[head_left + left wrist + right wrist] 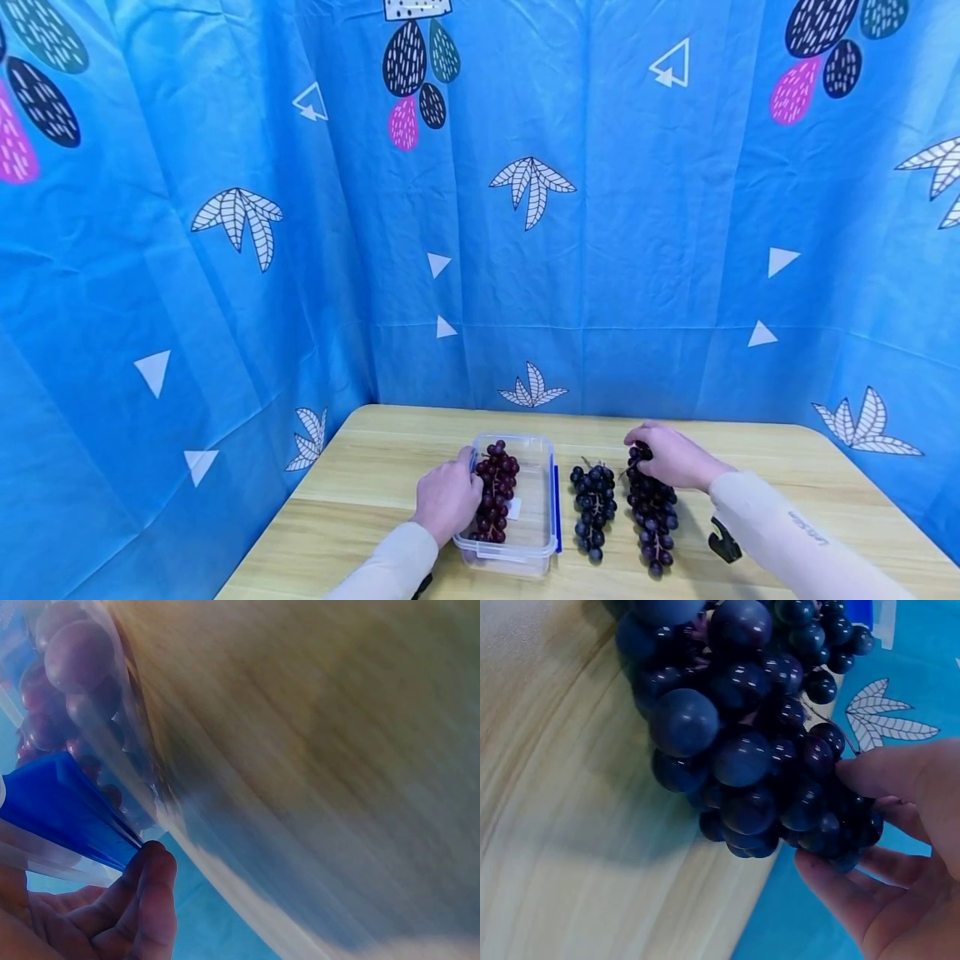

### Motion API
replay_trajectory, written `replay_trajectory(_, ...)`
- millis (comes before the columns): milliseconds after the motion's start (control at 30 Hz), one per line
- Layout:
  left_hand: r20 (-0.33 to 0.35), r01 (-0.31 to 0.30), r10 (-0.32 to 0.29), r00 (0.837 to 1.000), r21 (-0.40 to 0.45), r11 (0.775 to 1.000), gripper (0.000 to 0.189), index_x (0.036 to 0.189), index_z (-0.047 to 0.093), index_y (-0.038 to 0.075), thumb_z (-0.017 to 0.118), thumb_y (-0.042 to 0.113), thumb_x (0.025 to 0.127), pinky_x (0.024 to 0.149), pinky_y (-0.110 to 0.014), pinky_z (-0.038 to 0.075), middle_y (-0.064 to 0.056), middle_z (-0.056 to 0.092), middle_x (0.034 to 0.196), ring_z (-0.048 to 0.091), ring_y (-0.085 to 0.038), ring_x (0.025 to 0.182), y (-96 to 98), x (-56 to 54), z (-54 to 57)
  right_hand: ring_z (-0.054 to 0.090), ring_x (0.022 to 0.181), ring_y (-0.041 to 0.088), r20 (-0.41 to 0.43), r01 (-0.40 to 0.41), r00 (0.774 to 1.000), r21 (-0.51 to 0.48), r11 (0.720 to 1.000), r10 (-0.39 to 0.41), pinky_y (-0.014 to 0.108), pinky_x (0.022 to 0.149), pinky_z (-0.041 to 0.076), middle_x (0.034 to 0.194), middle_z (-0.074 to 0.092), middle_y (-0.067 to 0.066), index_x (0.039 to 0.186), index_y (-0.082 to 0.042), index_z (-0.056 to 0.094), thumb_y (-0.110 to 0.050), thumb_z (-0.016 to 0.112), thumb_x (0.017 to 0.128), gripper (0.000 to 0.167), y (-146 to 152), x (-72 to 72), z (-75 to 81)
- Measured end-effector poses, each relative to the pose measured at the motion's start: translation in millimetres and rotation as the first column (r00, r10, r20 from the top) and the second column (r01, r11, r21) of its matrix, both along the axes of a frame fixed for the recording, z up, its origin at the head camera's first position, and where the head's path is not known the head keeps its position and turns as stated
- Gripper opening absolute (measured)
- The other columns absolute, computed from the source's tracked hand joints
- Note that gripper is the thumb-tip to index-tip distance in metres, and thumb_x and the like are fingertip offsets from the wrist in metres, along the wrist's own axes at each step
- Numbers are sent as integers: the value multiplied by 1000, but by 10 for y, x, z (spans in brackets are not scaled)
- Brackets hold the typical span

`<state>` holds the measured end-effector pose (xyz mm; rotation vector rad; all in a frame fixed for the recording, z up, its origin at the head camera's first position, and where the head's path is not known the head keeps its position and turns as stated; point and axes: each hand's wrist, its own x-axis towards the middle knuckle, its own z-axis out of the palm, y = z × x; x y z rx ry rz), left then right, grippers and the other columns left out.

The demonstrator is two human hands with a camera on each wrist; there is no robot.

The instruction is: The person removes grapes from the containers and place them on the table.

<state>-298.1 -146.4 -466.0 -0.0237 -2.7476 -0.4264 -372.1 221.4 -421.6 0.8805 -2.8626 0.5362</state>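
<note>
A clear plastic container (534, 467) with blue side latches stands on the table, and a bunch of red grapes (497, 492) lies in its left half. At the container's left side my left hand (447, 495) grips a blue latch (67, 806), fingertips at its end. To the right lies a bunch of dark grapes (594, 508). Beside it, farther right, my right hand (671, 454) holds the far, stem end of another bunch of dark grapes (739, 757). In the right wrist view the thumb and fingers close around that end; the rest hangs or lies toward the near side.
The light wooden table (375, 475) has rounded far corners. A blue patterned curtain (585, 250) surrounds it at the back and sides. A black strap piece (723, 542) shows under the right sleeve.
</note>
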Motion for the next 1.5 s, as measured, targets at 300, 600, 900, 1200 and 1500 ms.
replay_trajectory(300, 7, 1, -2, 1000, 2, 1000, 50, 139, 56, 8, 62, 25, 92, 55, -36, 49, -11, 72, 88, 59, -18, 63, 15, 3, 12, 54, 126, 48, 8, 57, 998, -7, 998, -57, 61, 104, 44, 135, 58, 28, 135, 5, 55, -7, 75, 85, 55, -23, -21, -123)
replay_trajectory(600, 3, 0, 0, 1000, -4, 1000, 51, 139, 56, 7, 63, 25, 92, 53, -34, 48, -10, 71, 87, 57, -16, 61, 12, -13, 5, 55, 123, 50, 71, 138, 988, -1, 990, -137, 62, 102, 44, 133, 58, 33, 141, 9, 48, -26, 68, 95, 61, -40, 46, -180)
replay_trajectory(900, 0, -3, 3, 1000, -2, 1000, 50, 139, 56, 9, 62, 26, 93, 57, -36, 51, -10, 73, 89, 60, -16, 64, 0, -14, -8, 50, 124, 57, 222, 204, 954, 6, 979, -200, 65, 104, 41, 135, 47, 45, 151, 13, 23, -40, 74, 89, 96, -87, 133, -204)
replay_trajectory(1200, 13, 1, -1, 1000, 12, 1000, 50, 139, 56, 8, 62, 26, 92, 58, -37, 50, -10, 72, 89, 60, -17, 64, 0, -5, -14, 52, 120, 57, 247, 242, 940, 4, 970, -236, 64, 102, 43, 132, 46, 48, 152, 14, 19, -29, 76, 86, 97, -124, 152, -243)
replay_trajectory(1500, -36, 5, -5, 999, 0, 1000, 47, 135, 58, 8, 63, 24, 91, 53, -38, 50, -12, 72, 86, 62, -21, 62, 4, 4, -11, 57, 112, 57, 132, 285, 950, 10, 959, -284, 63, 96, 48, 129, 48, 49, 147, 13, 33, -21, 75, 85, 82, -137, 205, -162)
